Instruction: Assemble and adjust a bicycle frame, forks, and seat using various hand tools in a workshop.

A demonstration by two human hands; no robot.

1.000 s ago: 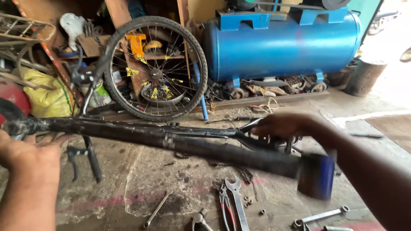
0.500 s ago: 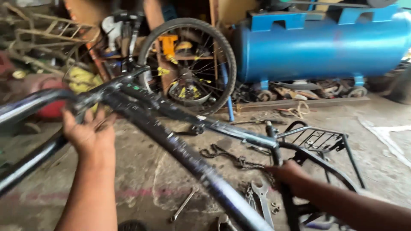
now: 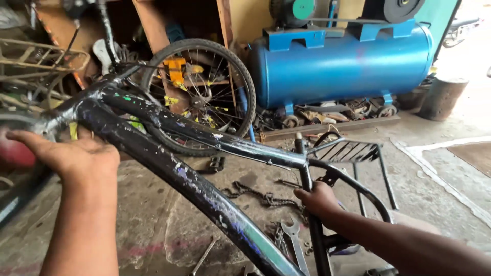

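Your left hand (image 3: 76,153) lies flat and open against the front end of the bike frame (image 3: 204,135), palm on the tubes near the head, fingers stretched out and not curled round anything. Your right hand (image 3: 319,198) is wrapped tight around the frame's upright seat tube, just below the joint where the top tube meets it. The frame is black and scuffed, held tilted above the floor, its down tube running toward you and off the bottom edge. A rear rack (image 3: 353,151) sits at the frame's back end, just beyond your right hand.

Under the frame, on the concrete floor (image 3: 434,204), a chain (image 3: 255,194) lies loose, with a spanner (image 3: 294,235) just nearer you than it. Behind the frame, 1 spoked wheel (image 3: 202,97) leans upright against a wooden shelf (image 3: 153,30). Right of that wheel and farther behind the frame stands a blue tank (image 3: 342,64) on small feet.
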